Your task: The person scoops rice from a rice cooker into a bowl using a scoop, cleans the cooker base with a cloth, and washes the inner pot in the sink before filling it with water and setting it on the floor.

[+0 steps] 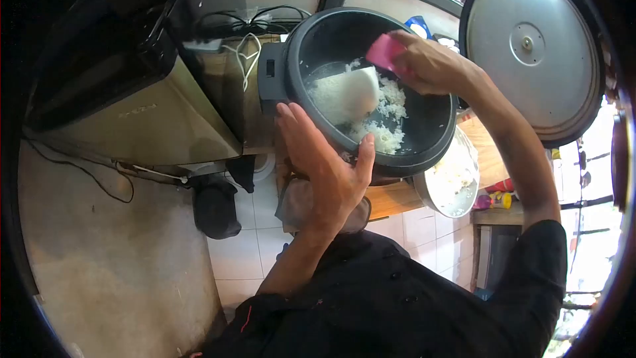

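A large dark cooking pot [434,140] holds white rice [391,134], with some grains stuck to its inner wall. Over the pot's right part, my right hand [427,63] is closed round the pink handle of a scoop [383,52]. A whitish, rounded piece [361,89] lies over the rice below the pink part; whether the two are joined is unclear. My left hand [328,162] rests against the pot's near left rim, fingers stretched out and thumb apart.
A round metal lid [530,53] stands open at the right. Below it, a bowl [457,182] with rice bits sits on a wooden surface [482,149]. Cables [248,59] lie behind the pot at the left, near a large metallic box [149,119].
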The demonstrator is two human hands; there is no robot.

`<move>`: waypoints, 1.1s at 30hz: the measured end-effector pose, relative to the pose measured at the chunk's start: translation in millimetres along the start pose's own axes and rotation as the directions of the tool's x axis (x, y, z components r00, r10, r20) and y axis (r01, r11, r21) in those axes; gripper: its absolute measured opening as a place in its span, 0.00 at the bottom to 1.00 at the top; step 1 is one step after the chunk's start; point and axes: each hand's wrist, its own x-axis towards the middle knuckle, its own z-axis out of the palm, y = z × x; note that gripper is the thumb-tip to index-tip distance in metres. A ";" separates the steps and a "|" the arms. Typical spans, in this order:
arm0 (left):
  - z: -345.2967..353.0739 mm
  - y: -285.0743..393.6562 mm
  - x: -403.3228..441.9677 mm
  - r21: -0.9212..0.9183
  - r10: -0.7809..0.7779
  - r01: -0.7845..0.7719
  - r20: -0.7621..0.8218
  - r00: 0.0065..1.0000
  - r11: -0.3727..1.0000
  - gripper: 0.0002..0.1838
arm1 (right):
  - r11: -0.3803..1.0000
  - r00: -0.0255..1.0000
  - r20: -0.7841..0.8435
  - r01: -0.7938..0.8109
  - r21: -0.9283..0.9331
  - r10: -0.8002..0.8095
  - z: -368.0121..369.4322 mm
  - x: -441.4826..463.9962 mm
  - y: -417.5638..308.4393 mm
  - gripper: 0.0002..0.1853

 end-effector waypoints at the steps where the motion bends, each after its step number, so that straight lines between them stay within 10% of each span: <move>1: -0.2 0.7 -0.6 -0.005 0.002 -0.002 0.014 1.000 1.000 0.61 | 0.994 0.996 0.026 -0.089 0.069 0.088 0.2 4.3 7.3 0.07; 8: 0.0 1.6 -0.4 0.018 -0.002 0.001 0.051 0.999 1.000 0.60 | 0.972 0.990 0.130 0.027 0.235 -0.059 109.4 47.5 82.9 0.15; 10: 0.2 1.2 0.1 0.041 -0.023 0.021 0.064 0.998 0.999 0.60 | 0.807 0.927 0.278 -0.360 0.467 0.253 92.7 55.1 51.6 0.23; 19: 0.9 2.7 0.5 0.024 -0.016 0.015 0.066 0.998 1.000 0.59 | 0.462 0.867 0.472 -0.487 0.741 0.157 108.0 34.3 43.5 0.19; 22: -2.2 2.5 -0.2 0.003 -0.010 0.010 0.101 0.995 1.000 0.59 | 0.644 0.959 0.282 -0.211 0.735 -0.008 101.2 39.2 37.0 0.14; 26: -0.4 1.0 -0.7 0.001 0.006 -0.006 0.104 0.995 1.000 0.59 | 0.955 0.952 0.151 0.240 0.177 -0.267 104.5 56.8 35.6 0.21; 27: -2.1 -0.5 -1.0 -0.006 0.005 -0.005 0.100 0.995 1.000 0.59 | 0.823 0.960 0.267 -0.213 0.526 0.078 99.1 54.1 23.9 0.25; 29: -2.6 -0.9 -0.5 -0.018 0.019 -0.018 0.084 0.996 1.000 0.59 | 0.637 0.754 0.534 -0.634 0.439 0.383 62.4 52.5 -17.8 0.27; 33: -4.3 0.9 1.2 -0.005 -0.004 0.004 0.091 0.996 1.000 0.59 | 0.746 0.846 0.339 -0.526 0.409 0.411 104.2 46.2 -10.1 0.38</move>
